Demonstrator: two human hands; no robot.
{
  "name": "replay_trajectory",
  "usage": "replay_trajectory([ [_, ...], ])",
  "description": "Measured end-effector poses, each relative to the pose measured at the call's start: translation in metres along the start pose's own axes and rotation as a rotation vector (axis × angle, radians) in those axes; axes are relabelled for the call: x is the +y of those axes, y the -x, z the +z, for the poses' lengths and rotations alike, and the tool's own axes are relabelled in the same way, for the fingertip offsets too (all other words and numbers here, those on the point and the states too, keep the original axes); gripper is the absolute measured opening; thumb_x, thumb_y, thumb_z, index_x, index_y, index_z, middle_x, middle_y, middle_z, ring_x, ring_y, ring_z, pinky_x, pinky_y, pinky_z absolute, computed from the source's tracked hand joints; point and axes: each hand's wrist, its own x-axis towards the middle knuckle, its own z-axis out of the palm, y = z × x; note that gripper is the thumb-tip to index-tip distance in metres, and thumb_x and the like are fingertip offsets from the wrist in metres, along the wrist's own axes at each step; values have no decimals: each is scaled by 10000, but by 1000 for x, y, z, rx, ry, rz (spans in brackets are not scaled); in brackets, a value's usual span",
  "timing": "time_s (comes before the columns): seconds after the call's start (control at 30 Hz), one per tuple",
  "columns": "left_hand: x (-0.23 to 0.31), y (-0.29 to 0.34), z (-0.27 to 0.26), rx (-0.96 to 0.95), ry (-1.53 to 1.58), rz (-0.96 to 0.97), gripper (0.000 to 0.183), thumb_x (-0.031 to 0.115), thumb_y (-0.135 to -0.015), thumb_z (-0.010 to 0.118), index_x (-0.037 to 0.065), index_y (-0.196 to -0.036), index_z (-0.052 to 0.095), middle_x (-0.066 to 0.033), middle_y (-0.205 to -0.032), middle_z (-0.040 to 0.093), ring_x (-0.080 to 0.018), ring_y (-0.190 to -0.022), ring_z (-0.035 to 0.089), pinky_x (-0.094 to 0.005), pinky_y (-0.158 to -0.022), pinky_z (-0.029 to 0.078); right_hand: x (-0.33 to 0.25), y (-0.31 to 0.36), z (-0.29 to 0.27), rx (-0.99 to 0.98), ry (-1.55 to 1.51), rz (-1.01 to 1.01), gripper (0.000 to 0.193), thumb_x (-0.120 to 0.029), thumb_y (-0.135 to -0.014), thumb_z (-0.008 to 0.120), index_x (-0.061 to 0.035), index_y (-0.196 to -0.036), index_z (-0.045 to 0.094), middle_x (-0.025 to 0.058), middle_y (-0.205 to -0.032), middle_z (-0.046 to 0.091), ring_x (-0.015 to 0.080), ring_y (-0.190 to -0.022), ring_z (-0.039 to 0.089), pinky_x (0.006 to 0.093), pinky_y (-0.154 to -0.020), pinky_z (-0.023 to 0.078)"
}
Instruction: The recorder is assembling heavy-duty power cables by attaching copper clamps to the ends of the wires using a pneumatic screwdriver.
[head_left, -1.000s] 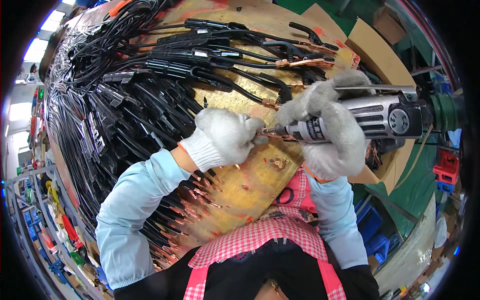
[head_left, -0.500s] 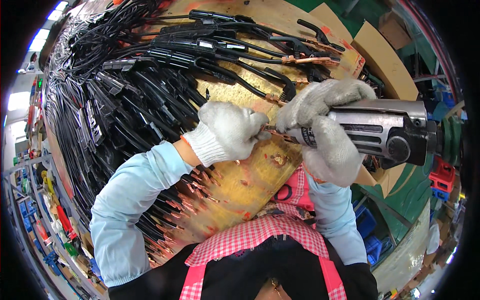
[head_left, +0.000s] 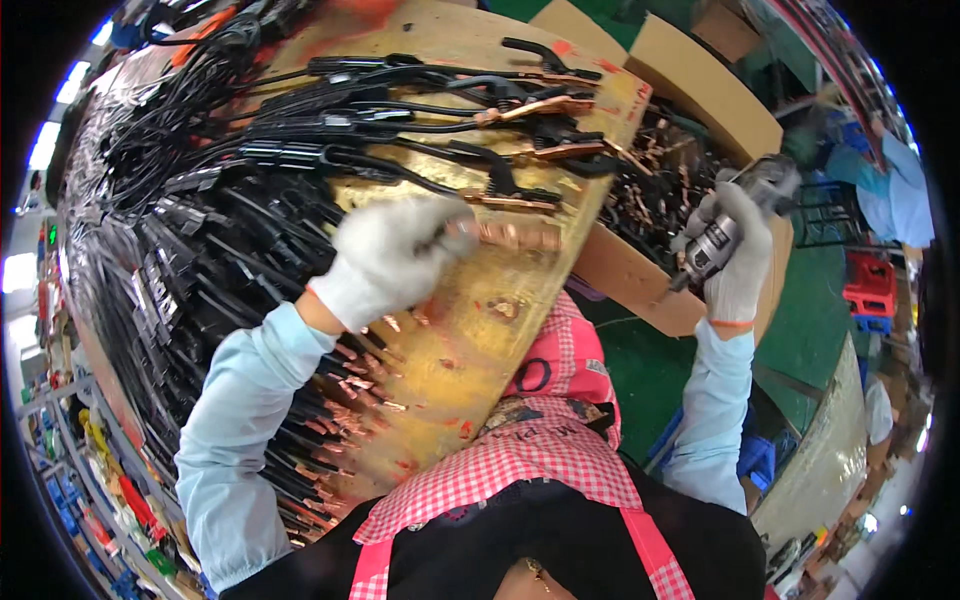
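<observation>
My left hand (head_left: 385, 255), in a white knit glove, is closed over the worktable (head_left: 470, 370). A copper jaw piece (head_left: 520, 236) sticks out from its fingers toward the right, blurred by motion. Off the table's right edge, my gloved right hand (head_left: 745, 245) grips a grey power screwdriver (head_left: 712, 248), its bit pointing down and left. Just beyond the left hand lie several electrode holders (head_left: 515, 198) with black levers, copper jaws and black cables.
An open cardboard box (head_left: 640, 285) holding many black and copper parts stands beyond the table's right edge. Bundled black cables (head_left: 130, 190) and copper ends (head_left: 340, 430) cover the table's left side. Red stools (head_left: 868, 285) and another person's blue sleeve (head_left: 900, 190) show far right.
My right hand has drawn the screwdriver away to the right, from the copper piece to over the box. My left hand stays closed, shifted slightly left, and the copper piece now shows more fully.
</observation>
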Motion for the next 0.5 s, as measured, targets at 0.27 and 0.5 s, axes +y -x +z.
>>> replay_trajectory([
  [0.27,-1,-48,41,75,-194,100,655,336,-793,751,87,-1343,496,-189,-1235,606,-404,-1053,626,-485,-911,513,84,-41,-184,402,1632,157,755,-508,-800,696,-47,-1378,546,224,-1162,685,383,-1046,675,470,-913,518],
  [0.5,3,-56,2,37,-374,112,504,350,-823,741,124,-1244,583,-131,-1182,633,-384,-995,647,-471,-847,532,107,-59,-138,-11,2142,-263,406,-487,-790,701,-121,-957,761,162,-1174,617,375,-1123,574,513,-832,489],
])
